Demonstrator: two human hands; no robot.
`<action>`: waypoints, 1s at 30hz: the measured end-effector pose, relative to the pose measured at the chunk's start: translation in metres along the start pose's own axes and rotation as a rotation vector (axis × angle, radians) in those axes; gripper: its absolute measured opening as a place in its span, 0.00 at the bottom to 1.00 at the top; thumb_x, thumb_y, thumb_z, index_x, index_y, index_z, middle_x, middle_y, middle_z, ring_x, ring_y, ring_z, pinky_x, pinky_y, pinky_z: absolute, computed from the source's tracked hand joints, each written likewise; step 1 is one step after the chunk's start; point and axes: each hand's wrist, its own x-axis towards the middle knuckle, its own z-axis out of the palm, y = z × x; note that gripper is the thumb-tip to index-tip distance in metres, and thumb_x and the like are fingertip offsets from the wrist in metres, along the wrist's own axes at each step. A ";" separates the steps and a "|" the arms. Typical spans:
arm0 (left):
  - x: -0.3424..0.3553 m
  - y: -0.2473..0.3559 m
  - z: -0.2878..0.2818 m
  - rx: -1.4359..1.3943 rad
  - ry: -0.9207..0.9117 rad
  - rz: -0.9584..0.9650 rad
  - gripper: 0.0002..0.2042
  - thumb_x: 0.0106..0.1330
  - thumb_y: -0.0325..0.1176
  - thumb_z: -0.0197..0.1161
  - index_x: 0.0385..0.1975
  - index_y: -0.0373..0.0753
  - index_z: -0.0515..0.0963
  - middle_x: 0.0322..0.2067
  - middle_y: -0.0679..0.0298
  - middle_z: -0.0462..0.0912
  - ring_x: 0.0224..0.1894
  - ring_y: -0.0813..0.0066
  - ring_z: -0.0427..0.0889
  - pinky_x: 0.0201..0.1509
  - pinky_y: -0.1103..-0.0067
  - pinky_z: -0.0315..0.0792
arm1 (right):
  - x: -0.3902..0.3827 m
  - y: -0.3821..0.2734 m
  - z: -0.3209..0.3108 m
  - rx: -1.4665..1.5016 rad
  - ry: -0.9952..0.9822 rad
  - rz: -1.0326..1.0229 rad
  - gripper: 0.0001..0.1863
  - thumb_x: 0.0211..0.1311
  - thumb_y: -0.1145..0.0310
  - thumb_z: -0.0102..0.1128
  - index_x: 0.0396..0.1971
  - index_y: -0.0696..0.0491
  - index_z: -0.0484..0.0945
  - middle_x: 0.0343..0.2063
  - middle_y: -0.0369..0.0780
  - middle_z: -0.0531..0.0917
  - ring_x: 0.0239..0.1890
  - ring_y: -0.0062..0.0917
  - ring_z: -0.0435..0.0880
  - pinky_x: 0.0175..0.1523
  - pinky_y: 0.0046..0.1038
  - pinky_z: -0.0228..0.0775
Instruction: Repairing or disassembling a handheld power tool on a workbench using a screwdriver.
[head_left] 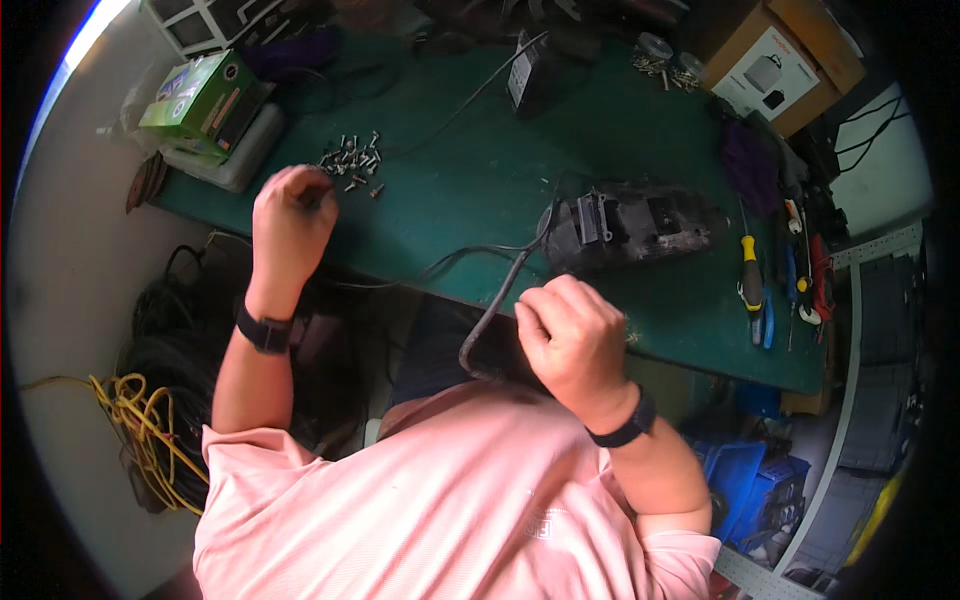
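My left hand (295, 215) is raised near the left side of the green workbench, its fingers curled round into a closed shape. Whatever it may hold is lost in the shadow between the fingers. Just beyond it lies a loose pile of small metal screws (350, 157). My right hand (575, 340) is closed over the bench's front edge, and its grip hides any contents. Past that hand rests a dusty black corded power tool body (640, 225), with a metal bracket on top. Its thick black cord (497, 300) bends down toward my lap, left of my right hand.
A green box (205, 100) sits on a grey case at the left. Right of the tool lie a yellow-handled screwdriver (750, 265) and other hand tools. A cardboard box (775, 75) and jars with spilled screws (665, 75) stand at the back. Yellow cable (140, 420) hangs lower left.
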 end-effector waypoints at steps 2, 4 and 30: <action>0.011 -0.006 -0.001 0.067 -0.046 0.043 0.05 0.49 0.22 0.62 0.26 0.33 0.78 0.26 0.55 0.78 0.31 0.57 0.79 0.38 0.72 0.74 | 0.010 -0.001 -0.012 0.018 0.006 -0.017 0.06 0.51 0.72 0.64 0.23 0.51 0.74 0.23 0.38 0.73 0.27 0.34 0.77 0.30 0.35 0.71; 0.023 -0.018 0.004 0.147 -0.135 0.077 0.06 0.51 0.25 0.65 0.28 0.33 0.79 0.26 0.54 0.79 0.32 0.54 0.79 0.39 0.69 0.74 | 0.019 -0.002 -0.023 0.023 0.018 -0.035 0.07 0.51 0.73 0.64 0.23 0.52 0.73 0.22 0.39 0.73 0.26 0.36 0.77 0.29 0.36 0.70; -0.059 -0.015 -0.032 -0.264 0.202 -0.253 0.04 0.60 0.23 0.66 0.34 0.32 0.80 0.29 0.65 0.79 0.29 0.81 0.76 0.35 0.83 0.71 | 0.143 -0.022 -0.041 0.080 -0.034 -0.228 0.09 0.58 0.70 0.62 0.36 0.58 0.81 0.32 0.46 0.84 0.35 0.37 0.84 0.41 0.29 0.75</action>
